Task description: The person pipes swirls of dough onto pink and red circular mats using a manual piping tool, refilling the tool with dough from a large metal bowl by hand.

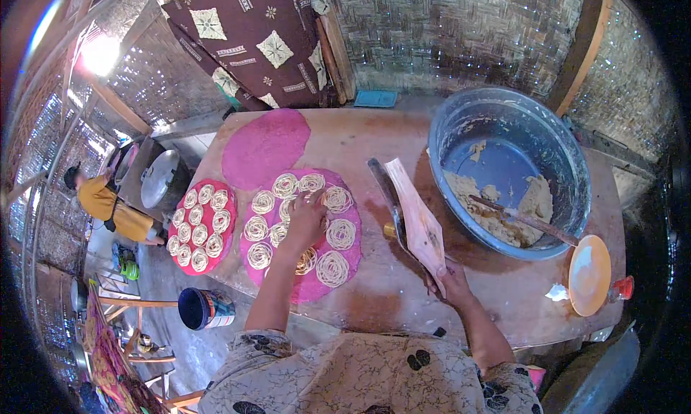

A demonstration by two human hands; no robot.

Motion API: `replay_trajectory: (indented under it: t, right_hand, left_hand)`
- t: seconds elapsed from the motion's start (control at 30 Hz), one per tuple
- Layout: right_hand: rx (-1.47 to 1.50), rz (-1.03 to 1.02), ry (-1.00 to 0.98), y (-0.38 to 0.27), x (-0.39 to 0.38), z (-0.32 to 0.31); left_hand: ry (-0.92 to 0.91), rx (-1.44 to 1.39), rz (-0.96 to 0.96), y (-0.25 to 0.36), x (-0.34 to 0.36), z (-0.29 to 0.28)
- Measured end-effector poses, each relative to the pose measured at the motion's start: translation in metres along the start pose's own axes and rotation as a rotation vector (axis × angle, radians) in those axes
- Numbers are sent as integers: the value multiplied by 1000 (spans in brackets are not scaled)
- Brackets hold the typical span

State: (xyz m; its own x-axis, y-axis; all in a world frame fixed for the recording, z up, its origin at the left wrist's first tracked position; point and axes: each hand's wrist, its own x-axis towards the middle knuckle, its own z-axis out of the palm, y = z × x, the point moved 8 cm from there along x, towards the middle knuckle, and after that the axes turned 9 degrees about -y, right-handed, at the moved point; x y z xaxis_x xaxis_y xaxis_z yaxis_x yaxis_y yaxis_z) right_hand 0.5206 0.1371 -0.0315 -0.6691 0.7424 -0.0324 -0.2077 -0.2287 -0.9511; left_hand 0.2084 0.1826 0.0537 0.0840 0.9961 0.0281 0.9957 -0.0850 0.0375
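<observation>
My right hand (pixel 450 281) is closed round the joined end of a wooden press (pixel 419 219) with a pale arm and a dark arm. A small brass-coloured cylinder (pixel 390 231) sits at the dark arm. My left hand (pixel 307 218) reaches over a round pink mat (pixel 302 290), fingers stretched down among coiled nests of pale dough strands (pixel 341 234). The hand hides part of some nests; one darker yellow nest (pixel 306 261) lies beside the wrist. To the left, a smaller red-pink mat (pixel 197 268) carries several similar nests.
A large blue-grey basin (pixel 439 133) holds dough and a wooden stick (pixel 529 219) at the table's right. Beside it are an orange plate (pixel 589 276) and a red-lidded jar (pixel 623 288). A bare pink mat (pixel 265 149) lies behind. A bucket (pixel 206 309) and a person in yellow (pixel 115 209) are left.
</observation>
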Motion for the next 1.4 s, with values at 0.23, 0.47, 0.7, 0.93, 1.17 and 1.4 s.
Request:
replay_trajectory:
  t: [0.23,0.47,0.7,0.93,1.17,1.4]
  right_hand:
    - [20,-9,-13,0,0,0]
    - [3,-20,8,-6,0,4]
    - [3,-45,-11,-2,3,3]
    - [57,-34,20,-6,1,5]
    - [0,-15,25,-4,0,3]
    - [-287,-61,252,4,-2,-12]
  left_hand:
    - [76,15,-32,-3,-5,5]
    - [-32,-95,-22,8,-6,0]
    - [31,-147,22,11,-10,-7]
    - [78,-64,-307,-115,28,10]
    - [194,-67,-423,-232,29,22]
    - [582,-269,-522,-229,-62,-38]
